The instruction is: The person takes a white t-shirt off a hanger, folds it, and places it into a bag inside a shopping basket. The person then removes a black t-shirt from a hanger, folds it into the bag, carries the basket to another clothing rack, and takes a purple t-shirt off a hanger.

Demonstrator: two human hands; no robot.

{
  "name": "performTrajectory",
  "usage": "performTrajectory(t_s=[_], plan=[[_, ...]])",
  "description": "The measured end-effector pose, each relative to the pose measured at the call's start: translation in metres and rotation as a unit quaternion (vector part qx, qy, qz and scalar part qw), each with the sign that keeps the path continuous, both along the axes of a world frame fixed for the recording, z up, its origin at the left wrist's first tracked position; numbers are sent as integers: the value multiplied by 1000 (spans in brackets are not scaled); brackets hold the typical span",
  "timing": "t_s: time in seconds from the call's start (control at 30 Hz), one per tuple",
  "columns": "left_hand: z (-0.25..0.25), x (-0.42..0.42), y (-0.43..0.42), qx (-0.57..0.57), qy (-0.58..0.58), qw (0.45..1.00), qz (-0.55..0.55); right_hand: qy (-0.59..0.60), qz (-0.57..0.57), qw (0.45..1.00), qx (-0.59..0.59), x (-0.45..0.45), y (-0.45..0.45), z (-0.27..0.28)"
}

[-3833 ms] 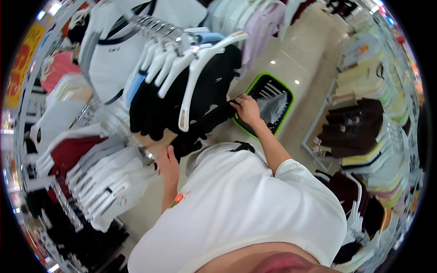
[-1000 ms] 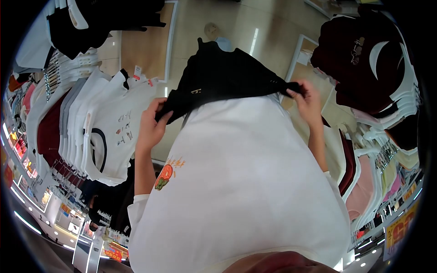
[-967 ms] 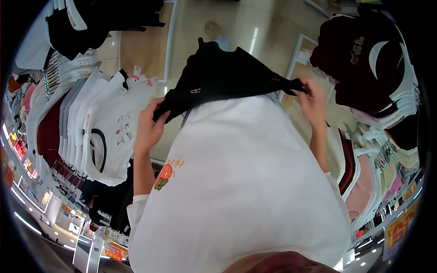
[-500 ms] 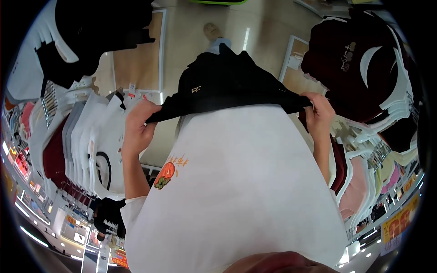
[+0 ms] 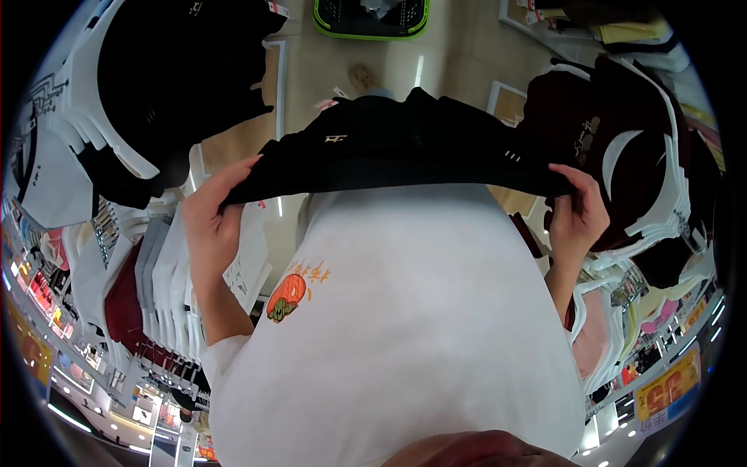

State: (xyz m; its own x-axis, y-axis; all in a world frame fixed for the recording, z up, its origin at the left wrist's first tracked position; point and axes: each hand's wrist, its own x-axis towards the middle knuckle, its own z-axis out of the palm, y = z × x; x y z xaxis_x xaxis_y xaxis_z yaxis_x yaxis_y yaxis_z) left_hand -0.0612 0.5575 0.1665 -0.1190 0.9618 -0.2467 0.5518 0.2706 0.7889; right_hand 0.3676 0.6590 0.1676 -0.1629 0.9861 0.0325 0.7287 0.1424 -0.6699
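Note:
A black garment (image 5: pixel 405 148) with a small light logo and short pale marks is stretched sideways across the front of my white shirt (image 5: pixel 420 311). My left hand (image 5: pixel 214 218) pinches its left end, fingers closed on the cloth. The right end is gripped by my right hand (image 5: pixel 577 210), thumb and fingers closed round the edge. A tag (image 5: pixel 327 103) sticks out at the garment's upper left edge. My shirt carries an orange print, below the garment.
Black tops on white hangers (image 5: pixel 187 78) hang at the upper left, white tops (image 5: pixel 175 280) below them. Dark maroon tops (image 5: pixel 576 117) hang on the right. A green-rimmed black basket (image 5: pixel 372 33) stands on the floor ahead, beyond a shoe (image 5: pixel 362 77).
Both hands have moved apart, pulling the black garment wider and flatter. The view has shifted, so more of the basket shows at the top. Earlier, the hands were beside the hanging black clothes.

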Motion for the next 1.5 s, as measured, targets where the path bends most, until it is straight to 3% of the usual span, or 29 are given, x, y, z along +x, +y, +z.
performTrajectory(t_s=[0.17, 0.27, 0.4, 0.5, 0.63, 0.77, 0.93, 1.03, 1.2, 1.3, 1.33, 1.43, 1.5], plan=[[-12, -24, 17, -25, -140, 987, 71, -52, 103, 992, 48, -13, 41, -1], [-25, -33, 24, 20, -72, 997, 0, -80, 115, 990, 17, -31, 56, -2], [-34, -43, 22, 11, -78, 997, 24, -99, 123, 987, -32, -46, 77, 0], [-40, -47, 22, 23, -97, 995, 19, -103, 224, 969, 28, -53, 99, 4], [-40, -51, 37, 69, -59, 995, -41, -32, 357, 933, -42, -75, 113, 10], [-37, -48, 45, 65, -47, 995, -65, 59, 394, 902, -165, -75, 121, -5], [-49, -32, 45, 71, -62, 994, -51, 205, 308, 884, -285, -64, 128, -33], [-59, -16, 58, 118, -86, 988, -56, 254, 154, 884, -360, -79, 130, -30], [-72, 13, 71, 93, -220, 971, -10, 236, 159, 866, -411, -59, 158, -42], [-69, 46, 79, 44, -323, 932, 157, 263, 180, 871, -375, -49, 167, -52], [-72, 51, 80, 42, -340, 923, 177, 221, 194, 891, -345, -50, 168, -50], [-82, 64, 75, 39, -380, 892, 241, 271, 186, 894, -303, -52, 163, -58], [-98, 58, 60, 3, -329, 928, 174, 275, 184, 900, -282, -52, 158, -63]])
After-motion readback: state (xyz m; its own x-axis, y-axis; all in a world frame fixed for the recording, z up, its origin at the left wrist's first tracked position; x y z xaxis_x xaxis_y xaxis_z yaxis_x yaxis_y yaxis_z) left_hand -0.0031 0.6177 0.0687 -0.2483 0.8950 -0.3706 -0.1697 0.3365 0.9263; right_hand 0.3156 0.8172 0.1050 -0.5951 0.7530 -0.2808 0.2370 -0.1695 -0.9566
